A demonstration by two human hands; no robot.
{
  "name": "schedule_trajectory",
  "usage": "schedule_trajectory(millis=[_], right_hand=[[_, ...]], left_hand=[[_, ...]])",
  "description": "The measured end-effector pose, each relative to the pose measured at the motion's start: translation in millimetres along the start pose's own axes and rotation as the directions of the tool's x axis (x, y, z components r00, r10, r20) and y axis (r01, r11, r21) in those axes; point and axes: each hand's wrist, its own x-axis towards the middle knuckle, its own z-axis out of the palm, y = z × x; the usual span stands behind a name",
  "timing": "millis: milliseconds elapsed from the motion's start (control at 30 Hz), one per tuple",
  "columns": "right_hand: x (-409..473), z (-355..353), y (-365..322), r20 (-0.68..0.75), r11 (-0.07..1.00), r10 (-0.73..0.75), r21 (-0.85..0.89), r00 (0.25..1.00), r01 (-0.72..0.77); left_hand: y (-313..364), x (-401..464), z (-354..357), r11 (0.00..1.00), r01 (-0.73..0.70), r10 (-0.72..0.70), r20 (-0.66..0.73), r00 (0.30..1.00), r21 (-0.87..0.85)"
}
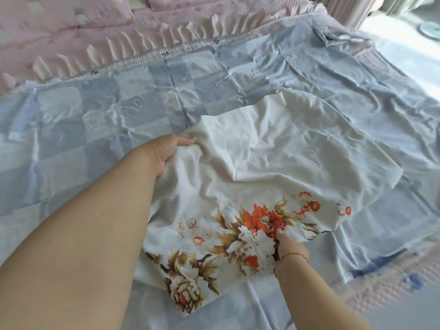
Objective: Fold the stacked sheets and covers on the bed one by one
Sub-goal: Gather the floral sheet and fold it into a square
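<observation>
- Blue checked sheet (100, 110): largest item; spread flat over most of the bed, wrinkled, reaching from the near edge to the far frill. It lies under everything else listed.
- Pink frilled bedding (59, 34): far left, bordering the checked sheet along a gathered seam; a pink textured bed surface (390, 289) shows at the near right corner.
- White floral cover (273, 163): the piece in hand; lies crumpled in the middle of the checked sheet, plain white towards the far side, orange and brown flower print towards the near side. Its right edge trails loose; its far corner is flat.
- Left hand (166, 151): at the cover's left edge, fingers curled round a bunch of white cloth, thumb side up. Grip reads as a firm gather, not a fingertip pinch.
- Right hand (289, 246): at the near printed edge, fingers closed on a gathered fold among the flowers; a thin red cord bracelet (294, 256) circles the wrist.
- Handling note, as judgement: the step appears to be straightening the cover before its first fold. It would go best with both hands slid to true corners, the cloth drawn taut and lifted slightly off the sheet beneath, so the underlayer is not dragged along, then edges matched before creasing.
</observation>
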Motion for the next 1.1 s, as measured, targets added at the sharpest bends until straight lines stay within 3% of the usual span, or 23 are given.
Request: schedule_trajectory(millis=[100,200,300,367,433,500,600,700,800,900,1000,1100], right_hand=[[-13.9,-8.0,-28.2,0.119,0.988,-0.127,0.103,0.985,0.115],[-38.3,-27.0,-81.0,0.159,0.921,-0.264,0.335,0.951,0.200],[-69.5,-48.8,-127.5,0.297,0.868,-0.407,0.419,0.863,0.265],[-93.3,-52.4,-131.5,0.484,0.907,-0.399,0.332,0.779,0.258],[-116.9,-54.2,-131.0,0.547,0.924,-0.381,0.211,0.745,0.318],[-138.2,-59.3,-145.9,0.544,0.909,-0.417,0.235,0.728,0.344],[-168.8,-74.2,-190.4,0.513,0.850,-0.516,0.410,0.686,0.332],[-205.9,-98.9,-228.7,0.518,0.766,-0.618,0.567,0.591,0.303],[-225.9,-110.2,-240.5,0.601,0.776,-0.620,0.377,0.504,0.505],[-236.9,-123.2,-256.1,0.631,0.760,-0.582,0.198,0.513,0.619],[-257.0,-151.0,-297.0,0.561,0.718,-0.662,0.286,0.497,0.634],[-273.0,-170.7,-331.6,0.521,0.646,-0.751,0.453,0.406,0.614]], left_hand=[[11.4,-30.9,0.1,0.998,-0.002,0.002,-0.003,1.000,-0.069],[22.2,-60.2,-6.3,0.973,-0.094,0.086,-0.044,0.995,-0.211],[33.2,-88.8,-11.6,0.895,-0.198,0.154,-0.140,0.978,-0.400],[40.7,-104.6,-9.8,0.849,-0.244,0.174,-0.189,0.966,-0.469],[47.4,-124.8,-6.6,0.816,-0.282,0.186,-0.233,0.955,-0.505],[55.8,-146.1,-4.0,0.795,-0.314,0.192,-0.275,0.942,-0.519],[75.5,-181.4,-8.0,0.754,-0.382,0.240,-0.317,0.918,-0.534],[98.7,-213.9,-14.4,0.708,-0.469,0.314,-0.359,0.879,-0.528],[121.9,-245.3,-7.7,0.677,-0.525,0.349,-0.403,0.846,-0.516],[136.8,-269.4,-3.4,0.663,-0.567,0.356,-0.460,0.814,-0.490],[147.3,-292.1,-10.9,0.623,-0.622,0.378,-0.513,0.771,-0.475],[158.6,-315.7,-19.6,0.574,-0.689,0.397,-0.586,0.707,-0.442]])
